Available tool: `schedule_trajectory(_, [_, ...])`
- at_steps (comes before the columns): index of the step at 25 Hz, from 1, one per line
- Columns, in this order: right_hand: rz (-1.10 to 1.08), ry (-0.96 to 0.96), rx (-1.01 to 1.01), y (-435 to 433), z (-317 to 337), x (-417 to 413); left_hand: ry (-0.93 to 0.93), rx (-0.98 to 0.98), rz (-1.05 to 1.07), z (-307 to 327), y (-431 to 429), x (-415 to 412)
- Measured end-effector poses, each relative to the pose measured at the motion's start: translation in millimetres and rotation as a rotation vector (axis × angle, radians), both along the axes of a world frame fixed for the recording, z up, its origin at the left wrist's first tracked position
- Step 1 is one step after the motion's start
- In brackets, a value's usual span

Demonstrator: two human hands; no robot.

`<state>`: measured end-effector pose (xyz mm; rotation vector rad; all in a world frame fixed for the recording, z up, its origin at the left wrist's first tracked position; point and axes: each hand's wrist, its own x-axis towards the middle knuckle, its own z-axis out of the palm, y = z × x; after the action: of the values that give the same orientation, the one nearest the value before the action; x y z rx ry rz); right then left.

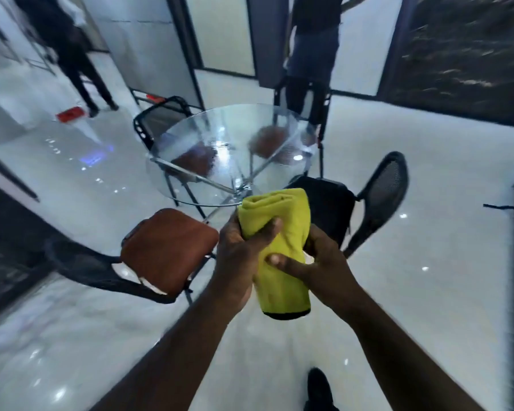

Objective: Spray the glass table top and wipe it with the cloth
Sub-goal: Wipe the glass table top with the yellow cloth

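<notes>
A round glass table top (pixel 190 149) on crossed metal legs stands ahead of me, with fine droplets on its surface. In front of its near edge I hold a folded yellow-green cloth (pixel 282 280) with a dark hem in both hands. My left hand (pixel 238 256) grips its upper part, thumb across the front. My right hand (pixel 318 262) holds the cloth from the right, thumb pressed on its middle. No spray bottle shows in view.
Mesh-backed chairs ring the table: one with a brown seat (pixel 166 247) at near left, a black one (pixel 380 197) at near right, others behind. Two people stand beyond, one at far left (pixel 72 54), one behind the table (pixel 312 54). White glossy floor all around.
</notes>
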<state>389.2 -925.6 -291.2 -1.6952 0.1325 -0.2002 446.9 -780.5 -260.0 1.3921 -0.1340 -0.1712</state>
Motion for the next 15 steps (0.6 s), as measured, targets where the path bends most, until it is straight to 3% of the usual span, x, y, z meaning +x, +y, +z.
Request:
schedule_trajectory(4, [0.163, -0.02, -0.097, 25.9, 1.1, 110.1, 0.034, 0.02, 0.288, -1.0, 15.2, 91.5])
schedule_trajectory(7, [0.362, 0.089, -0.455, 47.4, 9.9, 192.9, 0.174, -0.031, 0.214, -6.0, 60.1, 168.9])
schedule_trajectory(9, [0.522, 0.223, -0.734, 53.4, 1.1, 245.8, 0.213, 0.157, 0.258, -22.5, 98.1, 214.0])
schedule_trajectory(10, [0.599, 0.314, -0.774, 52.3, -5.9, 272.3, 0.209, 0.292, 0.301, -35.6, 111.5, 235.0])
schedule_trajectory(12, [0.697, 0.461, -0.633, 52.0, -24.9, 334.2, 0.224, 0.462, 0.309, -72.3, 131.0, 282.2])
schedule_trajectory(15, [0.586, 0.54, -0.541, 65.2, -77.3, 432.8, 0.285, 0.557, 0.325, -135.2, 156.4, 363.4])
